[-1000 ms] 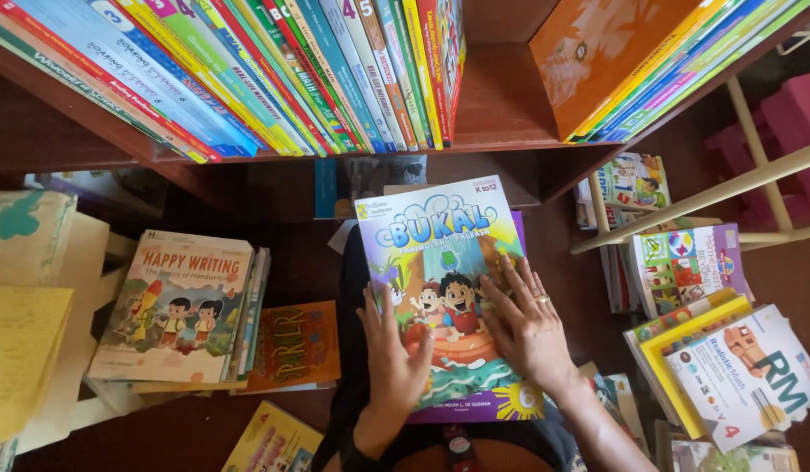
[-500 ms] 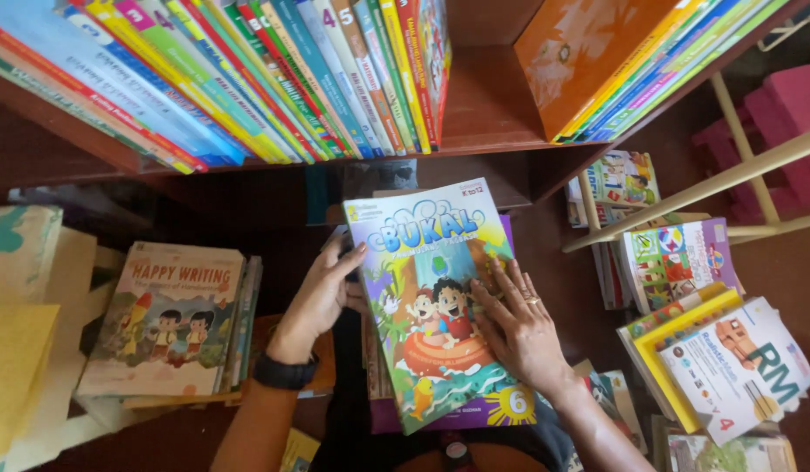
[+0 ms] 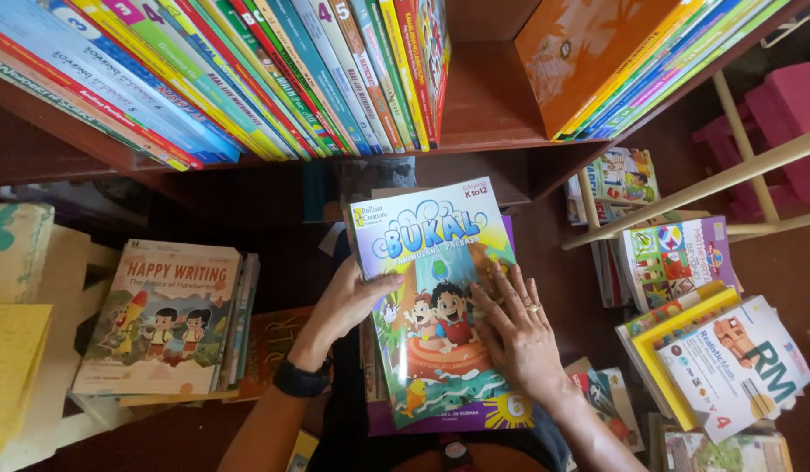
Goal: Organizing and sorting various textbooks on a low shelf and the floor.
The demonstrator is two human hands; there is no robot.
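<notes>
The top book (image 3: 440,306), a colourful children's cover with cartoon kids in a tub on water, lies face up on a small stack in the person's lap, just below the front edge of the wooden shelf (image 3: 483,105). A purple book (image 3: 422,424) shows under its lower edge. The left hand (image 3: 348,301) grips the book's left edge, thumb over the cover and the other fingers curled round the side and hidden beneath, so the hand is clamped on the book. A dark band (image 3: 302,381) sits on that wrist. The right hand (image 3: 514,328) lies flat on the right half of the cover, fingers spread and pointing up towards the shelf, palm pressing down; it grips nothing. A ring shows on one finger.

Left of the book, a handwriting workbook (image 3: 164,315) tops a pile, with an orange book (image 3: 269,345) between the pile and the left forearm. Further left are yellow and pale sheets (image 3: 16,367). Right of the book, a rack of pale wooden bars (image 3: 684,188) crosses more book piles; a white maths workbook (image 3: 737,363) rests on a yellow one near the right hand's wrist side. Above the book, the shelf holds a leaning row of thin books (image 3: 247,70) and an orange-fronted group (image 3: 597,57)
</notes>
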